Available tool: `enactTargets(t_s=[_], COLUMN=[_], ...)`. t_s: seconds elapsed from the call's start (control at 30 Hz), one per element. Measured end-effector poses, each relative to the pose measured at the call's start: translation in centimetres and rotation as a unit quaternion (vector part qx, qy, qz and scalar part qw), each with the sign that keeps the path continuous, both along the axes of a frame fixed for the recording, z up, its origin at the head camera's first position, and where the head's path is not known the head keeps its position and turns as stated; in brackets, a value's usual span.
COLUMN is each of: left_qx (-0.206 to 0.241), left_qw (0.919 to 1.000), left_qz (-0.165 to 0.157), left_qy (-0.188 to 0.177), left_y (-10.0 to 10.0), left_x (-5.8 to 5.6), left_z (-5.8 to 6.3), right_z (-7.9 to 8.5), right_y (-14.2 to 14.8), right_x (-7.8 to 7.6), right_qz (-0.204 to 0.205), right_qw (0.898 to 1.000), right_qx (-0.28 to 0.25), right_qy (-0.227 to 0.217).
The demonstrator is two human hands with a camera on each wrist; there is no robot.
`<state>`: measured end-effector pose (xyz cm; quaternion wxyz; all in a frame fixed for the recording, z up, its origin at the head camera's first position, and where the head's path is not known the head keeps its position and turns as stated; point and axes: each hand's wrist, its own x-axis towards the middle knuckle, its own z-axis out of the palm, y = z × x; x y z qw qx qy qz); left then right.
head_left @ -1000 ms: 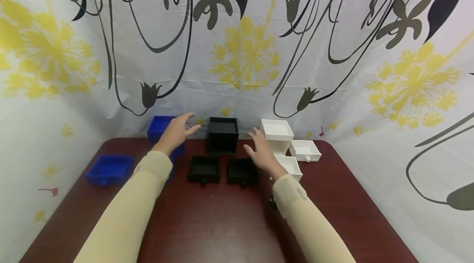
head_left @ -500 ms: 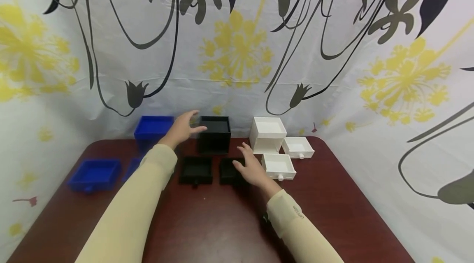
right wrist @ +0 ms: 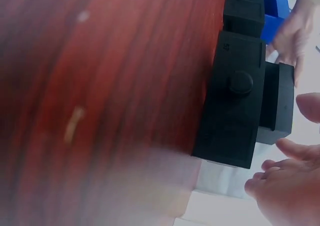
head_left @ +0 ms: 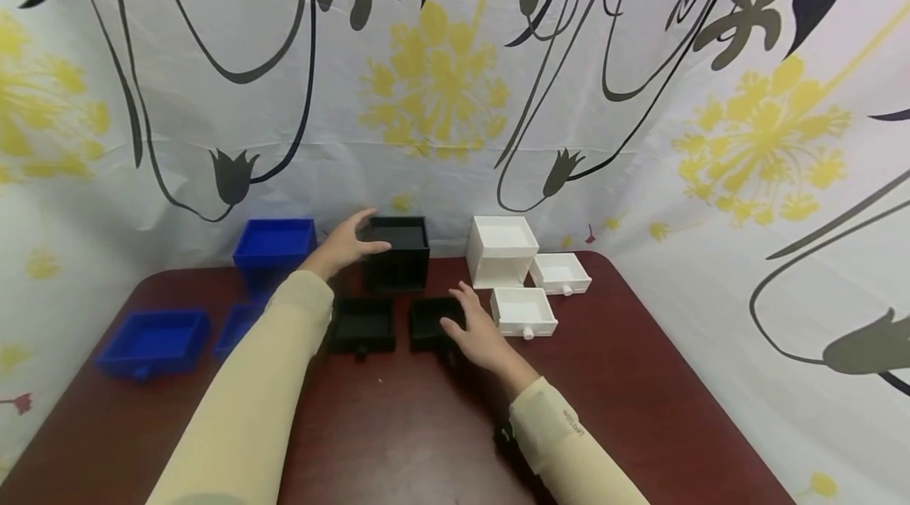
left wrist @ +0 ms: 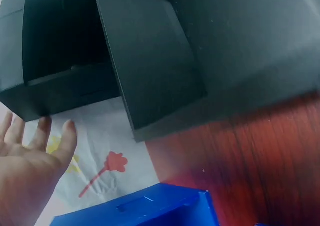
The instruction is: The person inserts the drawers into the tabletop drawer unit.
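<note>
At the back of the table stands a black two-tier cabinet (head_left: 405,264) with a shallow open top. My left hand (head_left: 346,244) is at its left side, thumb and fingers spread; in the left wrist view the fingertips come right up to its lower edge. Before the cabinet lie two pulled-out black drawers, a left one (head_left: 362,322) and a right one (head_left: 429,319), each with a round knob. My right hand (head_left: 479,331), fingers extended and parted, is at the right drawer's right side and overlaps its edge in the head view. Neither hand holds anything.
Left stands a blue cabinet (head_left: 276,240), with two blue drawers in front, one (head_left: 152,341) whole in view and another (head_left: 236,325) partly behind the left sleeve. Right are a white cabinet (head_left: 503,248) and two white drawers, front (head_left: 524,307) and rear (head_left: 562,272). A patterned cloth (head_left: 426,189) hangs behind.
The head view has turned a little right. My left hand has moved from the blue cabinet to the black one. My right hand has come down and nearer, away from the white drawer it overlapped.
</note>
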<state>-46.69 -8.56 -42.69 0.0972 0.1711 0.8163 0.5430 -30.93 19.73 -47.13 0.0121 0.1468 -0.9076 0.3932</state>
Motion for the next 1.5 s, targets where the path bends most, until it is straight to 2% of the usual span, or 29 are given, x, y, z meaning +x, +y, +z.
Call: enactTargets(t_s=[0.1,0.3,0.43,0.53,0.63,0.87,0.93,1.0,1.03,1.07,1.13,1.2,1.23,1.3,1.5], left_qx=[-0.004,-0.033,-0.037,-0.04,-0.044,-0.045,-0.046,-0.045,-0.044,-0.045,-0.043,-0.044,-0.046,-0.048,-0.041], left_qw=[1.0,0.9991,0.9986,0.9984,0.9982,0.9979,0.9978,0.9978,0.9979,0.9978,0.9978,0.9975,0.9973,0.9969,0.9972], left_qz=[0.0,0.002,0.001,-0.001,-0.001,0.003,0.001,0.001,0.002,0.005,0.008,0.008,0.008,0.006,0.001], left_qy=[-0.003,0.026,0.037,0.039,0.041,0.047,0.048,0.048,0.047,0.048,0.05,0.054,0.057,0.062,0.063], left_y=[-0.5,-0.8,-0.7,-0.6,-0.6,-0.6,-0.6,-0.6,-0.7,-0.7,-0.8,-0.8,-0.8,-0.8,-0.6], left_x=[-0.3,-0.7,-0.8,-0.9,-0.9,-0.6,-0.6,-0.6,-0.6,-0.6,-0.6,-0.7,-0.8,-0.9,-0.9], left_z=[-0.6,-1.7,-1.9,-1.9,-1.9,-1.7,-1.7,-1.7,-1.7,-1.7,-1.7,-1.8,-1.9,-2.0,-2.0], right_z=[0.0,-0.1,-0.1,0.1,0.5,1.2,1.2,0.9,0.6,0.4,-0.1,-0.4,-0.6,-0.8,-1.5], right_y=[-0.2,-0.6,-0.8,-0.7,-0.6,0.2,0.2,0.2,0.1,-0.1,-0.5,-0.9,-1.2,-1.6,-2.8], right_x=[0.1,0.6,1.2,1.9,2.4,3.1,3.5,3.7,3.8,3.8,3.8,3.8,3.7,3.6,2.7], right_qz=[-0.001,-0.029,-0.091,-0.152,-0.192,-0.232,-0.219,-0.182,-0.158,-0.133,-0.1,-0.088,-0.088,-0.096,-0.123], right_qw=[1.0,1.0,0.995,0.985,0.977,0.97,0.975,0.977,0.972,0.959,0.915,0.874,0.86,0.845,0.822], right_qx=[-0.002,-0.006,-0.009,-0.007,-0.009,-0.014,-0.033,-0.092,-0.137,-0.189,-0.287,-0.347,-0.365,-0.386,-0.422], right_qy=[-0.007,-0.004,0.044,0.081,0.093,0.069,0.028,-0.057,-0.111,-0.167,-0.267,-0.328,-0.345,-0.358,-0.362])
